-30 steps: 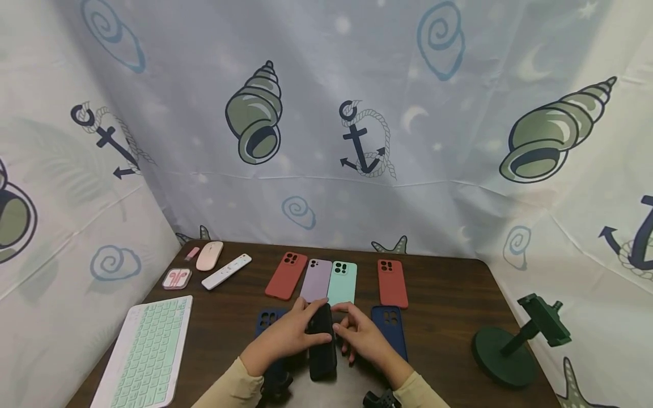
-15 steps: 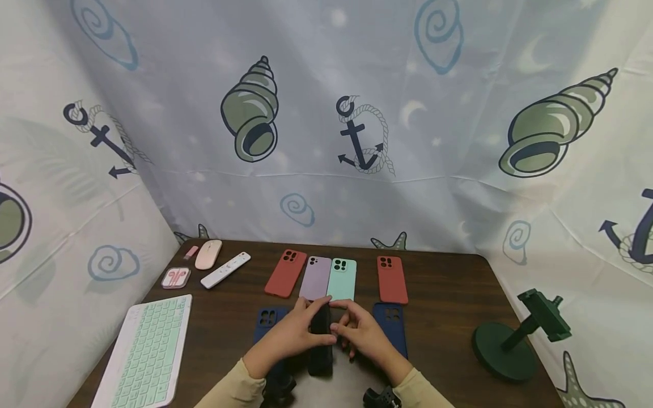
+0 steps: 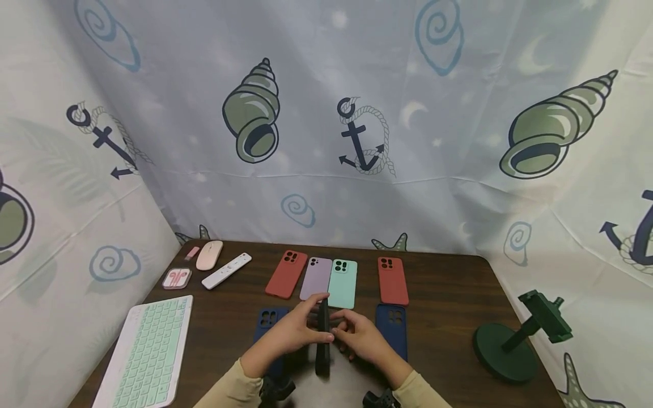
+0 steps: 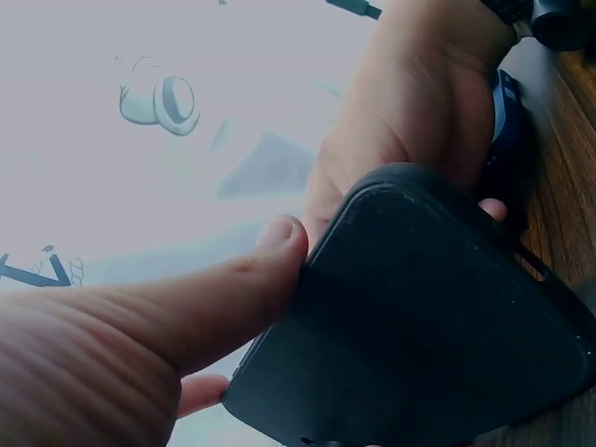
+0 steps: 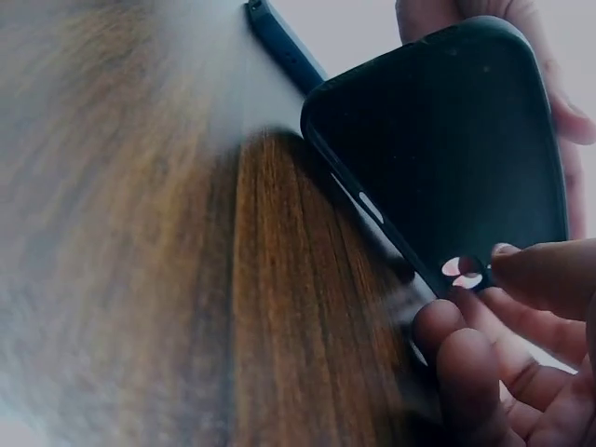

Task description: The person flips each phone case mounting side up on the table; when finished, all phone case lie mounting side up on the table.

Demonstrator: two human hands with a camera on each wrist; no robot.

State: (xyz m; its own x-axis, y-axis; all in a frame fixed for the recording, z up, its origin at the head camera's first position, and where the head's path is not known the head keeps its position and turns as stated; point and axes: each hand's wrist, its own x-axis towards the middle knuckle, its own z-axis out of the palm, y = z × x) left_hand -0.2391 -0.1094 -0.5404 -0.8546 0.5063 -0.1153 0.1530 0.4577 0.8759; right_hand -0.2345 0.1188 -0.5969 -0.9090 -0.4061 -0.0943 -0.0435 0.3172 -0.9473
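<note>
the black phone case (image 3: 322, 360) is held between the two hands, over the near middle of the dark wooden surface (image 3: 449, 294), turned almost edge-on in the head view. the left hand (image 3: 296, 331) seems to do most of the carrying: its grip is closed around the case, thumb along one long rim — a hold that likely keeps the thin shell steady without covering its faces. the right hand (image 3: 364, 337) is at the end with the camera cutout; in the right wrist view its thumb lies over that corner with other fingers curled below, so its grip looks to pinch the case there, perhaps to steer the tilt.

the other cases lie flat with camera ends toward the back, which probably makes them easy to compare: a left red case (image 3: 287, 276), a purple case (image 3: 316, 279) and a mint case (image 3: 342, 288) close together, a right red case (image 3: 393, 283) apart from them. a left blue case (image 3: 267, 326) is partly hidden by the left hand; a right blue case (image 3: 395, 334) lies just beside the right hand. a keyboard (image 3: 153, 351) and a white remote (image 3: 227, 271) sit off left, presumably out of the way.
</note>
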